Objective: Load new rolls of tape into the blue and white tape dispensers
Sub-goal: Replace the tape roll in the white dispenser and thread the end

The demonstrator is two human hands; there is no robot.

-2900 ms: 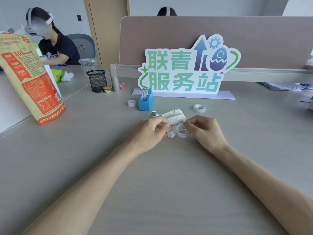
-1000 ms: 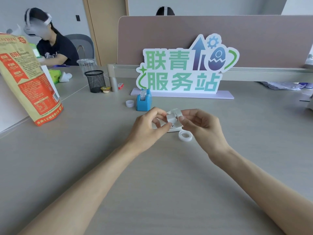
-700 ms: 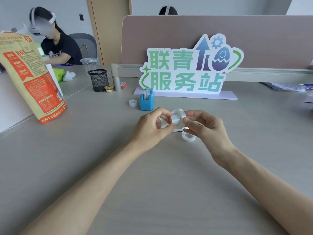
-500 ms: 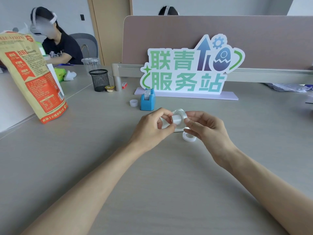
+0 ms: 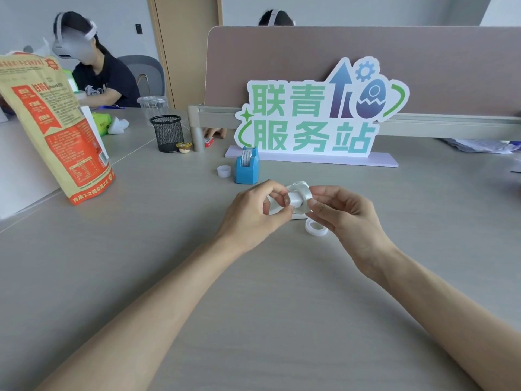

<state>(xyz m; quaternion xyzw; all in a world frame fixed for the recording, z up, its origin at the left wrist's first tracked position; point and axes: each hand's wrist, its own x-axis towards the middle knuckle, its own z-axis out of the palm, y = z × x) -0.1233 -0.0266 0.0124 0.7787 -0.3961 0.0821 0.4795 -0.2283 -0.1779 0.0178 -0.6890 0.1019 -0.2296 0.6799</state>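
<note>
Left to right across the grey matte desk [image 5: 141, 277]. Near the left edge stands a glossy paper pouch [image 5: 53, 128], tan with orange-red panels. Toward the far edge: a black wire-mesh cup [image 5: 167, 133], cylindrical, with a small round tub [image 5: 183, 147] beside it. Further right, a short white core [image 5: 224, 171] sits just beside the blue dispenser [image 5: 247, 168], a smooth plastic block holding a roll upright in its top slot. Behind it stands a flat cut-out sign [image 5: 318, 119] on a pale base.

Mid-desk, the left hand [image 5: 251, 213] and right hand [image 5: 346, 213] meet, raised above the surface. Between them is a translucent tape roll [image 5: 298, 196], a glossy ring. The left fingers [image 5: 277, 190] are curled shut, thumb and forefinger pinching its left side; the right fingers [image 5: 317, 206] are closed on its right rim. The white dispenser [image 5: 275, 210] lies on the desk directly under and behind the hands, mostly hidden; only pale, smooth plastic edges show. A second roll [image 5: 315, 227], clear and flat on its side, rests on the desk just below the right fingers, apart from them.
</note>
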